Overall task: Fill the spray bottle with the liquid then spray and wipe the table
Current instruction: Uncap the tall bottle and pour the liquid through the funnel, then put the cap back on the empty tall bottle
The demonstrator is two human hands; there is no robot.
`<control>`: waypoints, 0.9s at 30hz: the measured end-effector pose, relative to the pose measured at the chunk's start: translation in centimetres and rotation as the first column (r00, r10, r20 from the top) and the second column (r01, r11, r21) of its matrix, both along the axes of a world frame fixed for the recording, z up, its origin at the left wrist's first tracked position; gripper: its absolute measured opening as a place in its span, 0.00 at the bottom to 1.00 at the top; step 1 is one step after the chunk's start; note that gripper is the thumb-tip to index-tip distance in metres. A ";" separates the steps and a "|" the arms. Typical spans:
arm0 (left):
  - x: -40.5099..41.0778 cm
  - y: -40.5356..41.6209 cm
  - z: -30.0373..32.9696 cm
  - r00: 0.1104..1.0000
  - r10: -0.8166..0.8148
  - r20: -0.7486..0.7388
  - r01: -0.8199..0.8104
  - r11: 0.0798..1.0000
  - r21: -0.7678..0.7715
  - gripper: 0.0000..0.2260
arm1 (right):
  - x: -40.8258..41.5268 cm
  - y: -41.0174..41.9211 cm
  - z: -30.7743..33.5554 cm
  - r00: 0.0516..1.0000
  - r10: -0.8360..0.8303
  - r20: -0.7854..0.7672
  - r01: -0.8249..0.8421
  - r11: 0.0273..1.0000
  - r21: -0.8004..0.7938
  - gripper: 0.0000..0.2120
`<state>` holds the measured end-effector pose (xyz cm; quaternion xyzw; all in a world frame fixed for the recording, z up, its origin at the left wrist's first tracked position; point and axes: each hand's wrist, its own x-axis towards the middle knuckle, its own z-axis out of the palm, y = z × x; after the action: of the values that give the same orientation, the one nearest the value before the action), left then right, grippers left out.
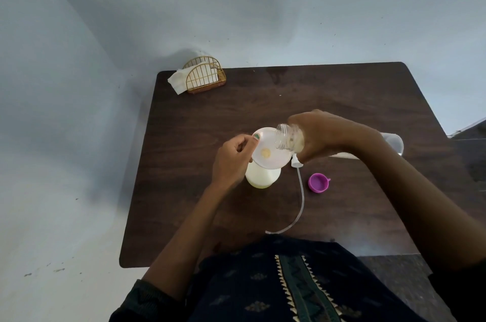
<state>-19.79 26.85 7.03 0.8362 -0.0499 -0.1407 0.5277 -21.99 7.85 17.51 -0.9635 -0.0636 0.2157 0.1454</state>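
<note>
Head view, frame centre: spray bottle (262,177) upright on table (342,100), white funnel (271,149) seated in its neck. Left hand (232,161) pinching funnel rim. Right hand (322,134) wrapped around clear bottle (288,137), long axis near horizontal, mouth leftward over funnel. Lower right: sprayer head (296,162), purple cap (318,182). Upper left: napkin holder (205,74).

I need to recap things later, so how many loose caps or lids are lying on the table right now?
1. A purple cap lies on the table, right of the spray tube. The right hand and arm may hide others.
</note>
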 end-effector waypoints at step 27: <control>-0.2 -6.9 7.6 0.908 -0.275 0.316 0.333 0.932 -0.146 0.27 | -0.5 -0.8 5.9 0.879 -0.441 0.182 0.046 0.459 0.887 0.21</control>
<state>-20.02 19.97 14.59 0.7733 -0.2707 -0.0918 0.5659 -22.52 7.00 23.43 -0.7800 -0.0479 -0.0644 0.6207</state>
